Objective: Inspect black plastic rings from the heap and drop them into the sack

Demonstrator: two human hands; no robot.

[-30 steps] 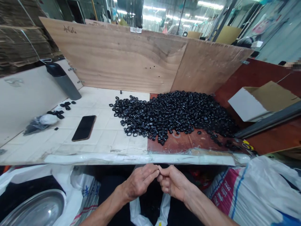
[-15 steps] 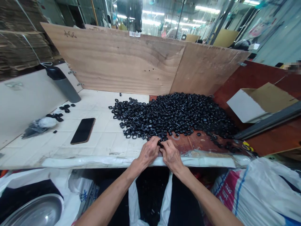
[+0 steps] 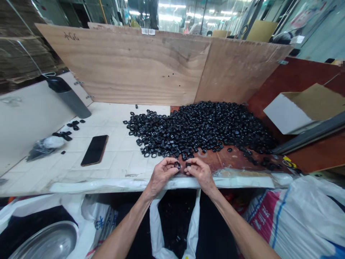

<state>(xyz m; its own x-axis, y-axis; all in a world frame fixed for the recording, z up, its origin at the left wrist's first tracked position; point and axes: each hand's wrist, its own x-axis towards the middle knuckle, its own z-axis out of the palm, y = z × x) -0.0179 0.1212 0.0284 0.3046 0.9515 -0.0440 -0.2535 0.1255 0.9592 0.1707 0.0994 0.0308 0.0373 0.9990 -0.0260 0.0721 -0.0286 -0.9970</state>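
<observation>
My left hand [image 3: 163,172] pinches a small black ring [image 3: 177,165] between thumb and fingertips, just over the front of the table. Close beside it, my right hand [image 3: 201,173] is closed on a small black part [image 3: 188,164], mostly covered by the fingers. A narrow gap separates the two pieces. Right behind the hands spreads a large heap of black rings and small parts [image 3: 215,122]. Under the table edge, between my forearms, an open white bag [image 3: 156,226] holds more dark pieces.
A phone [image 3: 95,150], a dark bottle [image 3: 70,97] and a small plastic bag [image 3: 45,146] lie to the left. A wooden board [image 3: 129,68] closes off the back. On the right are a white box [image 3: 288,115], a metal bar [image 3: 309,138] and a big woven sack [image 3: 299,216].
My hands, together at the heap's front edge before, have drawn apart slightly. A black ring now shows in the left fingers and a black part in the right. The view has shifted a little.
</observation>
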